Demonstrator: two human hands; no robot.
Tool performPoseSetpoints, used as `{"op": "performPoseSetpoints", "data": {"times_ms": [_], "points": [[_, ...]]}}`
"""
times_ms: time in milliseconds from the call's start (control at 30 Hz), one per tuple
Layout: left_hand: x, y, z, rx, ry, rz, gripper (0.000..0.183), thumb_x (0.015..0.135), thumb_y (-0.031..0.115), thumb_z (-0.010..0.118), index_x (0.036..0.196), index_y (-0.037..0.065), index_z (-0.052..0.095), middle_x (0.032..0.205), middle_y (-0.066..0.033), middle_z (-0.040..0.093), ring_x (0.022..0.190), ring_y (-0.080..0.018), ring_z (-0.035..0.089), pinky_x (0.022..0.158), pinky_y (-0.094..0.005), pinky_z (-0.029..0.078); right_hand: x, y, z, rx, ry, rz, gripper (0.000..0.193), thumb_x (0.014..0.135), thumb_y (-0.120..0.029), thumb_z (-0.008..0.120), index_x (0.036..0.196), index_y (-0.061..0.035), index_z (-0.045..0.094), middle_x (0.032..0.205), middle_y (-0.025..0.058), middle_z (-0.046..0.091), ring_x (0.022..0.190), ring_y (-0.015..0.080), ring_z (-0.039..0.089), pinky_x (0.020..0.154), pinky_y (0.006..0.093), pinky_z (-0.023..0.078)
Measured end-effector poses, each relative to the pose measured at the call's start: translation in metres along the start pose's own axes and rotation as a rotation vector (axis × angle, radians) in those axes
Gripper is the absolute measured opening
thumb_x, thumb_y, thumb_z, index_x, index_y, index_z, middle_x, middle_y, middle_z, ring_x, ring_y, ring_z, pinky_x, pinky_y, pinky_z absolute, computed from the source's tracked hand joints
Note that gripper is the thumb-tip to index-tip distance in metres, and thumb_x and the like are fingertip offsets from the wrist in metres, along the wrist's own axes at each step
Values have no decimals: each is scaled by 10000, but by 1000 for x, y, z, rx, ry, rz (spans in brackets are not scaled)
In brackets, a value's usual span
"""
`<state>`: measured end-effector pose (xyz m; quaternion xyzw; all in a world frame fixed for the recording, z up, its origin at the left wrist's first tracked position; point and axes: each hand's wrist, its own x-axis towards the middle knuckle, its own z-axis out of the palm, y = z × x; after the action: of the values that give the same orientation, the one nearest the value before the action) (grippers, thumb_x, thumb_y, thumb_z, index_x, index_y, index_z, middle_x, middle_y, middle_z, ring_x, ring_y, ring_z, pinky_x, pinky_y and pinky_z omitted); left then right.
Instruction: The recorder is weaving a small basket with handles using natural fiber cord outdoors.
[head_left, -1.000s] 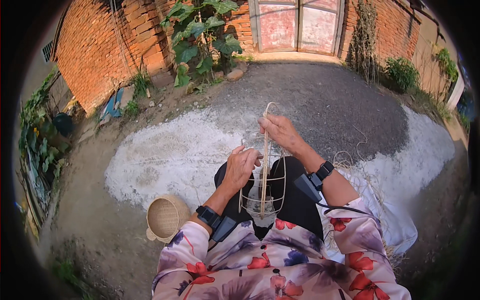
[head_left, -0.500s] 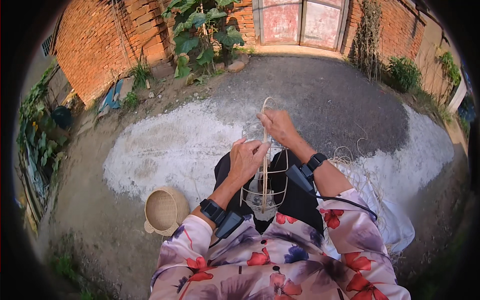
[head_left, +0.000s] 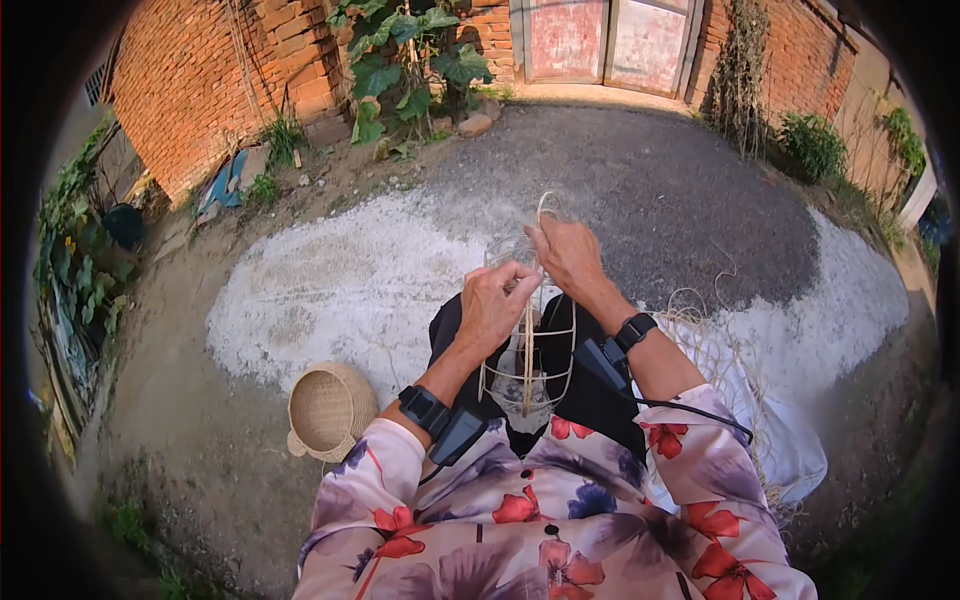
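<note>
An open frame of thin pale cane strips (head_left: 529, 362) stands between my knees, with curved hoops crossing upright strips. My left hand (head_left: 494, 303) is closed at its top, thumb and forefinger pinched on a cane strip. Slightly farther and to the right, my right hand (head_left: 568, 258) is closed on the strip too, its fingertips pressed together. A bent loop of cane (head_left: 547, 200) sticks up beyond the right hand's fingers. The fingers partly hide where the strips meet.
A round woven basket (head_left: 364, 398) sits on the ground at my left. Loose cane strips (head_left: 742, 362) lie over a white sack (head_left: 795, 455) at my right. Farther off are leafy plants (head_left: 375, 75), a brick wall (head_left: 200, 100) and a faded red door (head_left: 565, 45).
My right hand has moved slightly right and nearer, carrying the cane loop rightward. My left hand has shifted a little farther away and stays pinched at the frame's top.
</note>
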<state>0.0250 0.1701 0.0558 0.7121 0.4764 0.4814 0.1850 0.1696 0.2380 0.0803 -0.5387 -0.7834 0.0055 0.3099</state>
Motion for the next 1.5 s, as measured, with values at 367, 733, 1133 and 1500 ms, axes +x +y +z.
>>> {"op": "performPoseSetpoints", "data": {"times_ms": [367,733,1133,1500], "points": [[9,1,-9,121,-225,-27,321,890,291,536,825,14,683,637,-111,631,603,-211,625,617,-340,480,-97,-30,-43,431,69,17,201,807,-123,676,911,-51,519,706,149,631,656,351,641,574,446,481],[14,-1,-13,44,-429,-135,353,897,347,475,811,70,677,808,-154,651,788,-364,620,733,-429,468,-101,-39,-28,191,-41,20,243,801,-112,597,986,-53,451,746,175,643,685,382,644,595,506,482],[3,-3,-16,-144,-303,-22,296,953,282,479,886,12,581,745,-72,587,704,-150,561,651,-311,459,-66,-24,-48,203,8,-76,215,847,-217,576,741,-31,579,627,204,591,640,395,618,578,493,467],[3,9,-7,2,-280,-21,166,886,176,586,854,14,571,665,-83,620,627,-182,618,602,-321,470,-83,-12,-109,250,-375,91,245,762,-253,666,902,-52,658,714,186,642,724,382,637,666,442,486]]}}
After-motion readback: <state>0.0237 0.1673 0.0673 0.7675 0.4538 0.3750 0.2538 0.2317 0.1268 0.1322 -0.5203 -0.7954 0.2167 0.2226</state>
